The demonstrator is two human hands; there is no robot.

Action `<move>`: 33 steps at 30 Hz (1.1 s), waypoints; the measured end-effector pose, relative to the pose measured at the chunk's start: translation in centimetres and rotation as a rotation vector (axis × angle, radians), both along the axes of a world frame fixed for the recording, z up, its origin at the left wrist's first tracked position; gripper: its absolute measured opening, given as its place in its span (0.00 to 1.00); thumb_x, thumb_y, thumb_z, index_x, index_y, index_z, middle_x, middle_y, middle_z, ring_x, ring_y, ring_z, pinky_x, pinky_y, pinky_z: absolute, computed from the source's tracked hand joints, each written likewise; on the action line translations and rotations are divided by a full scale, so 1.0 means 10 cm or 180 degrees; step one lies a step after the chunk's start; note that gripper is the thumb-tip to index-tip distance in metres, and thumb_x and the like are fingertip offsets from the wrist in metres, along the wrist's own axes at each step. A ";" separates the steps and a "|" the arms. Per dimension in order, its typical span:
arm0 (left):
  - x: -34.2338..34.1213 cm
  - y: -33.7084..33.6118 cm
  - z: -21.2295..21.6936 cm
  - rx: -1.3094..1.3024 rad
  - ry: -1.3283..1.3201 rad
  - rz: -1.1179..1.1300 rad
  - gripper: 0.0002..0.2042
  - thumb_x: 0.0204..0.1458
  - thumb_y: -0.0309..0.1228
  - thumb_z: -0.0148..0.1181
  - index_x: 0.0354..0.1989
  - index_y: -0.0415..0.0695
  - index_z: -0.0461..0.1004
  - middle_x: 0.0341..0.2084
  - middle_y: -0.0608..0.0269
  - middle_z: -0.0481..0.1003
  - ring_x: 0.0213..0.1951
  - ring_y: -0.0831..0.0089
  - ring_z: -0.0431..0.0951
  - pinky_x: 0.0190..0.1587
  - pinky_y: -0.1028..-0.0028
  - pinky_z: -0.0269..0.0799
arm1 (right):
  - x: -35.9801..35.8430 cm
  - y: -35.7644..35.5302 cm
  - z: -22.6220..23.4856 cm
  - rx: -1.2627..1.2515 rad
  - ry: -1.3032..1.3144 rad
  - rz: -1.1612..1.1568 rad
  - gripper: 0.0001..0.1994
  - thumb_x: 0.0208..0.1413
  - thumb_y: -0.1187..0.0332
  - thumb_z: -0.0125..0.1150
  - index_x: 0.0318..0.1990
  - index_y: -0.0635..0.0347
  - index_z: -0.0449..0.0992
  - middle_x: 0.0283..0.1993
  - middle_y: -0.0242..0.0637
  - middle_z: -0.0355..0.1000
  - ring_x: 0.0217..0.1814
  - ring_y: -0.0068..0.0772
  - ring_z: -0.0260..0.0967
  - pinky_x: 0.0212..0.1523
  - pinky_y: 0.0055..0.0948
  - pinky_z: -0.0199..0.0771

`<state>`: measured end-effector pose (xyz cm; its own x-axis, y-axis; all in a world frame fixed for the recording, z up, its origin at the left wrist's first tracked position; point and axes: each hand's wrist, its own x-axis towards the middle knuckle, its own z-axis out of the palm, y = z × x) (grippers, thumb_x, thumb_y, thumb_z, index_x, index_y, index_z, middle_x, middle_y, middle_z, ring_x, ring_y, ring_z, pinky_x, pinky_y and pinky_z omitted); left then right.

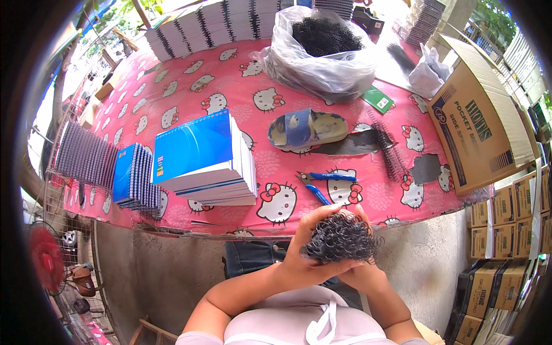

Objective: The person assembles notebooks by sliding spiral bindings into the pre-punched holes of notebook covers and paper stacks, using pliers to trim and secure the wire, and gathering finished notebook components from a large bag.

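Both forearms rise from the lower edge and meet below the bench [190, 98] edge. The left hand [303, 253] curls its fingers [313, 221] up around a tangled bundle of black spiral binding coils [342, 237]; the right hand [363, 273] cups it from beneath, fingers closed on it. Blue-handled pliers [323, 185] lie just beyond the fingertips.

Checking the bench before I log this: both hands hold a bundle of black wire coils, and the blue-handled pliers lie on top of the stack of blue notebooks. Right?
Not quite. The head view shows the blue-handled pliers lying on the pink tablecloth, right of the stack of blue notebooks, not on it. The left hand and right hand do hold the bundle of black wire coils.
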<state>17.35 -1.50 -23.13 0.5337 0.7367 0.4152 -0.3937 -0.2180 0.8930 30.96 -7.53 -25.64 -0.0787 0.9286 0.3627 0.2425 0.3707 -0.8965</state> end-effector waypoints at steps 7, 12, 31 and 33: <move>0.00 0.05 -0.05 0.0701 -0.0158 0.0158 0.41 0.37 0.24 0.73 0.59 0.43 0.52 0.50 0.49 0.66 0.52 0.60 0.70 0.54 0.62 0.67 | -0.03 0.03 0.17 0.0005 -0.0441 -0.0325 0.50 0.40 0.77 0.70 0.69 0.54 0.41 0.65 0.51 0.49 0.63 0.47 0.57 0.61 0.42 0.60; -0.05 0.29 0.16 0.2924 0.0334 0.0218 0.13 0.48 0.32 0.62 0.42 0.47 0.73 0.44 0.63 0.74 0.48 0.62 0.73 0.57 0.53 0.61 | 0.01 0.17 0.23 0.0373 -0.1532 -0.1296 0.34 0.50 0.71 0.57 0.65 0.57 0.51 0.57 0.50 0.55 0.58 0.51 0.59 0.55 0.42 0.66; -0.08 0.28 0.62 0.5510 0.1284 -0.0523 0.16 0.45 0.34 0.53 0.42 0.41 0.66 0.32 0.57 0.74 0.38 0.61 0.75 0.54 0.58 0.65 | -0.07 0.27 0.10 -0.2246 0.3490 0.0994 0.29 0.58 0.71 0.46 0.68 0.49 0.52 0.65 0.39 0.57 0.65 0.33 0.57 0.66 0.35 0.56; -0.07 0.32 0.69 0.5468 0.1390 -0.0680 0.16 0.45 0.34 0.53 0.42 0.41 0.65 0.31 0.57 0.74 0.38 0.61 0.75 0.53 0.58 0.65 | -0.09 0.30 0.06 -0.2123 0.3491 0.1022 0.29 0.57 0.72 0.47 0.67 0.49 0.52 0.64 0.40 0.58 0.64 0.33 0.58 0.65 0.35 0.58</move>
